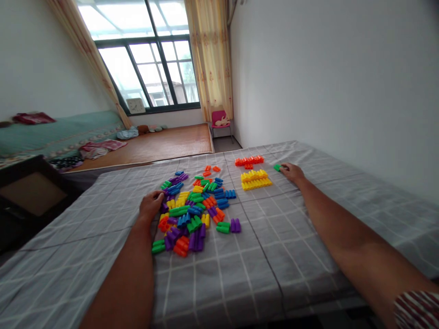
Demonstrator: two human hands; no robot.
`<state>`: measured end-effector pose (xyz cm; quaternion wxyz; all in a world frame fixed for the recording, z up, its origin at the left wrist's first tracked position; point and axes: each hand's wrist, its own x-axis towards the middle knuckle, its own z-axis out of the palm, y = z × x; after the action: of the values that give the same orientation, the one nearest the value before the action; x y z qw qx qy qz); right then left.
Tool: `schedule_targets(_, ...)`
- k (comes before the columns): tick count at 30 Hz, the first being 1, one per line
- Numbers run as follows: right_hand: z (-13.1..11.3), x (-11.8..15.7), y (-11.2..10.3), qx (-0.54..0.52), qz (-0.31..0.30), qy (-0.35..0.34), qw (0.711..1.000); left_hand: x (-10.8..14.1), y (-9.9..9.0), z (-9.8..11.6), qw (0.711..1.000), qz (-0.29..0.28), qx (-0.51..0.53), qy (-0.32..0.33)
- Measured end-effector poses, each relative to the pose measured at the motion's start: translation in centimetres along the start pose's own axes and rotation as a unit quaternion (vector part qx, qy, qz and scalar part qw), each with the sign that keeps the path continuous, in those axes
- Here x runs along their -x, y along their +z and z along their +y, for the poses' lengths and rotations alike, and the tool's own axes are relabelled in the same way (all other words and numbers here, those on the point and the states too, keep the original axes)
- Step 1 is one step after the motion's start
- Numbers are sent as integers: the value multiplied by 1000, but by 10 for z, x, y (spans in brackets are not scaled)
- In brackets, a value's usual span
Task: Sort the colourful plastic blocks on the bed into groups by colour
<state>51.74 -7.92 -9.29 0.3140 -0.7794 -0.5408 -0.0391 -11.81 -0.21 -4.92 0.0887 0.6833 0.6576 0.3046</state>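
Observation:
A loose pile of plastic building blocks (195, 197) in green, blue, purple, yellow and orange lies on the checked grey cloth (226, 278). At the pile's left edge rests my left hand (151, 204), its fingers curled beside purple blocks; whatever is in them is hidden. My right hand (292, 172) is stretched out to the far right, pinching a green block (277, 167) at or just above the cloth. Left of it sit rows of yellow blocks (256, 180). Behind those is a row of orange blocks (249, 161), with a small orange block just in front.
A white wall (325, 82) runs along the right side. Beyond the cloth stand a low bed platform (171, 142) with folded cloths and a pink chair (220, 119). A dark cabinet (34, 196) is at the left, and a window with curtains (211, 59) is behind.

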Motion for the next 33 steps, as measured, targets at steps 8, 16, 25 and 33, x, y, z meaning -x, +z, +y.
schedule_targets(8,-2,-1,0,-20,1,24,1000,1,-1,0,1000,-5,0,8)
schedule_targets(16,5,0,-9,-21,1,16,1000,2,-1,1,1000,-15,-13,5)
schedule_targets(25,-2,4,-3,13,26,6,1000,1,1,0,1000,-12,-23,2)
schedule_targets(33,-6,1,-3,29,79,14,996,3,0,4,999,-10,-31,-7)
